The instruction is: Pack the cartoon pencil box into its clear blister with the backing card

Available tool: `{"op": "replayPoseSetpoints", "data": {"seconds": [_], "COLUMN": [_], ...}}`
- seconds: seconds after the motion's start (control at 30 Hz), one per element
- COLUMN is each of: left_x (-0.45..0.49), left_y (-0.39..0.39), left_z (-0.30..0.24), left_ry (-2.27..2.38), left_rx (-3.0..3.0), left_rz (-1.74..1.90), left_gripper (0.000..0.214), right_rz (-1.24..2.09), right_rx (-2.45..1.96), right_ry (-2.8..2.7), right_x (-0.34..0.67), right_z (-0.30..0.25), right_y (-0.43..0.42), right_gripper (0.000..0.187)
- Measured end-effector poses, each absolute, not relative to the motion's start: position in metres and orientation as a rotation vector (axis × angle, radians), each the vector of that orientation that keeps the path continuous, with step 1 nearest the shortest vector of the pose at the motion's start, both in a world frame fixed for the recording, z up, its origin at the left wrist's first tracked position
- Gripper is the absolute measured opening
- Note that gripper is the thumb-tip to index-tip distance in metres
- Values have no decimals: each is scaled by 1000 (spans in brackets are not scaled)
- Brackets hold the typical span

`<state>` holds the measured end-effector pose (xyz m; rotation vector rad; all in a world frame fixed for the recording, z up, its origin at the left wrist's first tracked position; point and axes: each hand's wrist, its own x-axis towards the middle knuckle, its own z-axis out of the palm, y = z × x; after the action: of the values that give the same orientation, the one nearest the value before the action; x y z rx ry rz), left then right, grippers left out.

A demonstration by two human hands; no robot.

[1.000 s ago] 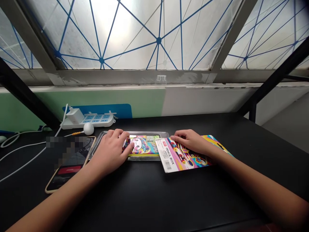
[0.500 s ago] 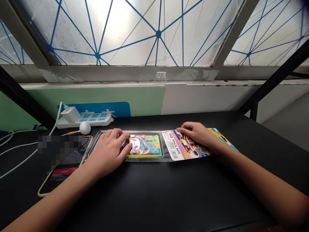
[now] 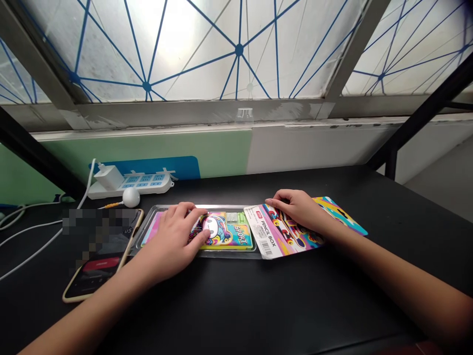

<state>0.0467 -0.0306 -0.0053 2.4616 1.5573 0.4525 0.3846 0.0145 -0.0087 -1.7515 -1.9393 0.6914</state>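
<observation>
A colourful pencil box [image 3: 225, 231] with a white cartoon character and the word SPORT lies in a clear plastic tray [image 3: 148, 222] on the black desk. My left hand [image 3: 177, 234] spans the box from above, thumb on the near side and fingers toward the far side, covering its middle. To the right is a printed cardboard backing card [image 3: 264, 231] marked PENCIL BOX, its left end overlapping the tray's right end. My right hand [image 3: 295, 207] rests on the card, fingers curled at its far edge and the fingertips partly hidden.
A phone [image 3: 99, 266] in a pale case lies left of the tray, near my left forearm. Behind it are a white power strip [image 3: 155, 185] with a plugged-in charger [image 3: 108, 176], a round white object [image 3: 131, 197] and white cables [image 3: 31, 264]. A wall and window stand behind the desk.
The pencil box's pink left end now shows beside my left hand, which has shifted slightly right along it. The backing card has turned a little, its left end nearer me. My right hand stays on it.
</observation>
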Motion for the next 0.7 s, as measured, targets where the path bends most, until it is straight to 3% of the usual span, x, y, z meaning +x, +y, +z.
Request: {"op": "replayPoseSetpoints", "data": {"seconds": [0.47, 0.7], "left_x": [67, 60], "left_y": [-57, -50], "left_z": [7, 15], "left_ry": [1264, 1197], "left_rx": [2152, 1729], "left_rz": [683, 1053], "left_gripper": [33, 26], "right_rz": [659, 796], "right_rx": [-1741, -1779], "right_ry": [-2007, -2028], "right_x": [359, 377], "right_z": [-10, -4], "right_y": [-3, 8], "right_gripper": [50, 48]}}
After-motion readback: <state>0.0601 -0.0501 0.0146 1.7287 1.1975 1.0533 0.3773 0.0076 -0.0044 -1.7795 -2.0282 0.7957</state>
